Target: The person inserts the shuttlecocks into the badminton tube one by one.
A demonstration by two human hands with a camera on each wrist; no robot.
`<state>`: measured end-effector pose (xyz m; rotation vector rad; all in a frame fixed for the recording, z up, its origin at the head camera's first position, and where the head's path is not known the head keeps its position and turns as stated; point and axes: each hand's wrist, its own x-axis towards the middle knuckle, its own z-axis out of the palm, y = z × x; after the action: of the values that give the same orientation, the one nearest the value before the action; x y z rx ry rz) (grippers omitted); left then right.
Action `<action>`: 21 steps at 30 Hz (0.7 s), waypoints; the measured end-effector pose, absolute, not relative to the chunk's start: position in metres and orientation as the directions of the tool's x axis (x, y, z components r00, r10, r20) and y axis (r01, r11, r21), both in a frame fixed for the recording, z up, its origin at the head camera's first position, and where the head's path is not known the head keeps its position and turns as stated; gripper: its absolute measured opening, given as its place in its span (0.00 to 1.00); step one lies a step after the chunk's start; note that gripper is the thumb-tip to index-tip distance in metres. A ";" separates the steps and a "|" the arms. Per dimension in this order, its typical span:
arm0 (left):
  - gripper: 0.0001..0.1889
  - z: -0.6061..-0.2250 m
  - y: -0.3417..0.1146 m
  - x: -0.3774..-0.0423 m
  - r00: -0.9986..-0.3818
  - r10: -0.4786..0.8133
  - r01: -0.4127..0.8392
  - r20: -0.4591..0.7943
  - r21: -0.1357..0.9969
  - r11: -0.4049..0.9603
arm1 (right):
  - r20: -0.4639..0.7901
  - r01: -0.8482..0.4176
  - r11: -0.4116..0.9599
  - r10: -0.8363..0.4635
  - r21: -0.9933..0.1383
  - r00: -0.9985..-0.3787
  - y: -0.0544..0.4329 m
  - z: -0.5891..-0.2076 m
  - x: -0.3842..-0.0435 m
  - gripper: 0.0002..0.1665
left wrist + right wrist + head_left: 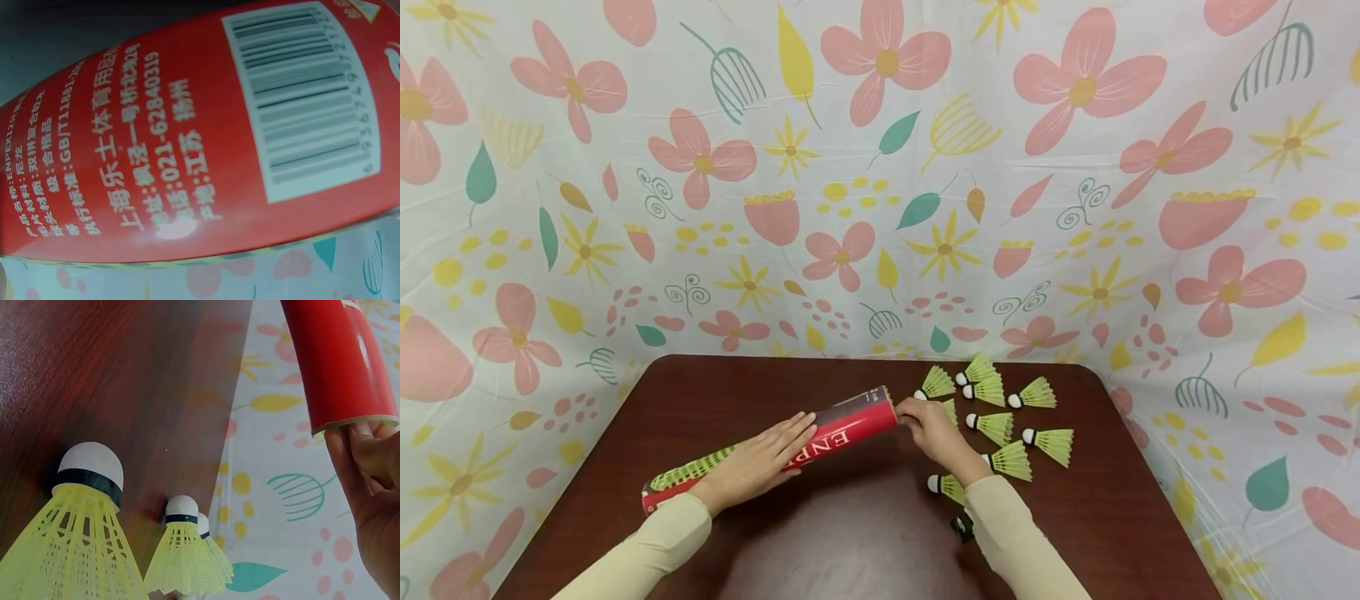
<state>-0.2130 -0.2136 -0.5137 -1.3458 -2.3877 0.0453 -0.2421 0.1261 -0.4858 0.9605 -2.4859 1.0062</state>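
Observation:
A red and dark shuttlecock tube (857, 421) lies slanted across the left and middle, its right end raised. My left hand (760, 462) grips it from above, fingers over its upper side. The left wrist view is filled by the tube's red label (156, 137) and barcode. At the tube's right mouth my right hand (934, 429) has thumb and fingers together, the tips hidden inside the rim. A bit of yellow skirt shows at that rim beside the fingers (359, 462), from a shuttlecock they pinch. Through the tube's left part a yellow-green shuttlecock netting (696, 471) shows.
Several yellow shuttlecocks with white heads, among them one shuttlecock (1048, 446) at the right, lie loose on the dark wood table (820, 550). A small black object (962, 527) is partly behind the right sleeve. A flowered cloth (850, 183) hangs around the table.

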 end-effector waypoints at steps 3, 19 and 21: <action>0.40 -0.515 -0.214 -0.214 -0.440 0.832 0.817 0.338 -0.234 0.527 | 0.483 -0.685 0.527 -0.486 -0.503 -0.728 0.127 -0.487 -0.244 0.12; 0.50 -0.525 -0.217 -0.213 -0.403 0.836 0.823 0.371 -0.252 0.509 | 0.527 -0.733 0.472 -0.509 -0.490 -0.680 0.127 -0.499 -0.248 0.12; 0.50 -0.526 -0.217 -0.214 -0.407 0.834 0.822 0.373 -0.248 0.513 | 0.518 -0.723 0.463 -0.505 -0.513 -0.691 0.129 -0.500 -0.249 0.10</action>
<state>-0.2136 -0.2171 -0.5261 -1.3577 -2.3079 0.0355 -0.2486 0.1286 -0.4999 1.0478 -2.4231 1.0596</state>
